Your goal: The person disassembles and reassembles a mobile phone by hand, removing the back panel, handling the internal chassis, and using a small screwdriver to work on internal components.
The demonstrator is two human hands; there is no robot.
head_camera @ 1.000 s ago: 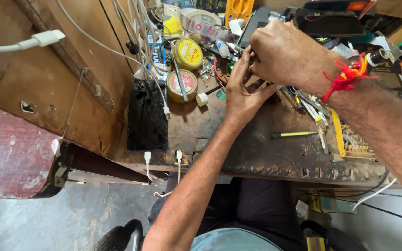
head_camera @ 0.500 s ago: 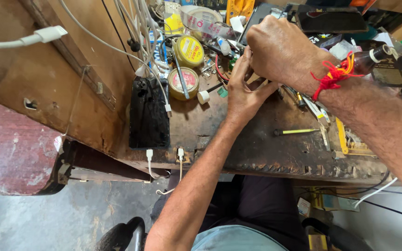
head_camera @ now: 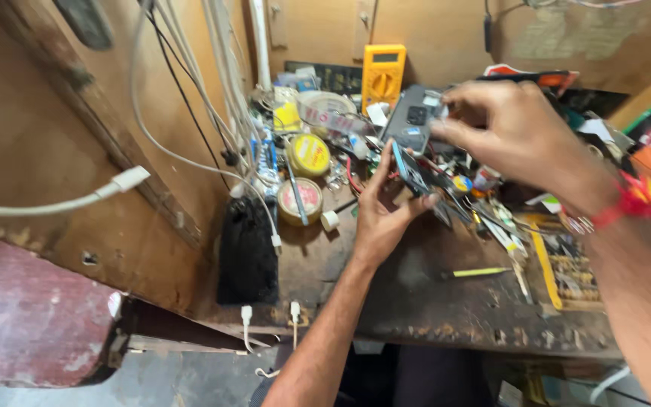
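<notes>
Right hand (head_camera: 510, 139) has lifted off; left hand (head_camera: 382, 207) holds phone (head_camera: 414, 172).

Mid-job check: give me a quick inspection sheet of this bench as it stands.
Surface: worn dark wooden workbench, scuffed and stained.
Job's things: dark phone tilted in left hand; grey phone back at right hand.
Clutter: two round tins, yellow multimeter, black pouch, yellow-handled tool.
Grippers: left holds the phone; whether right grips anything is unclear.
Cables: white charger leads hanging at left.
Surroundings: brown board walls.
</notes>
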